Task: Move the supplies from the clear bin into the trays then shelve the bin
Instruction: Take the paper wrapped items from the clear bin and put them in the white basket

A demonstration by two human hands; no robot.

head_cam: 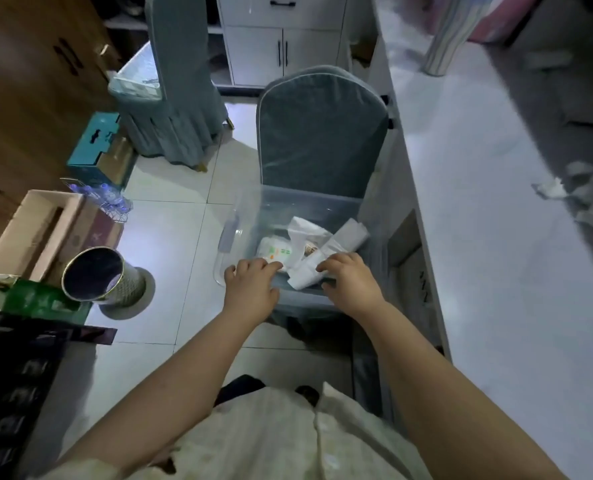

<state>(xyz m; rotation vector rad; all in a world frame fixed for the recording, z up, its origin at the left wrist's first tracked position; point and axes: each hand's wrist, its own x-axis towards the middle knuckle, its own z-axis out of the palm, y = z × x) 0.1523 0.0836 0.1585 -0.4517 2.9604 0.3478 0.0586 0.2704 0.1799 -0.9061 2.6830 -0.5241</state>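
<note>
A clear plastic bin [308, 202] sits on the seat of a grey-blue covered chair [322, 133]. Inside lie a white packet with green and orange print [276, 252] and white paper-wrapped supplies [326, 242]. My left hand [251, 287] rests at the bin's near rim, fingers spread and touching the printed packet. My right hand [348, 278] lies over the white wrapped supplies, fingers curled on them; whether it grips them cannot be told. No trays are in view.
A long white table [495, 237] runs along the right, with crumpled tissue [572, 195]. On the left floor stand a metal waste bin [97, 278], cardboard boxes [42, 230], a teal box [95, 147] and a second covered chair [177, 81]. White cabinet [281, 39] behind.
</note>
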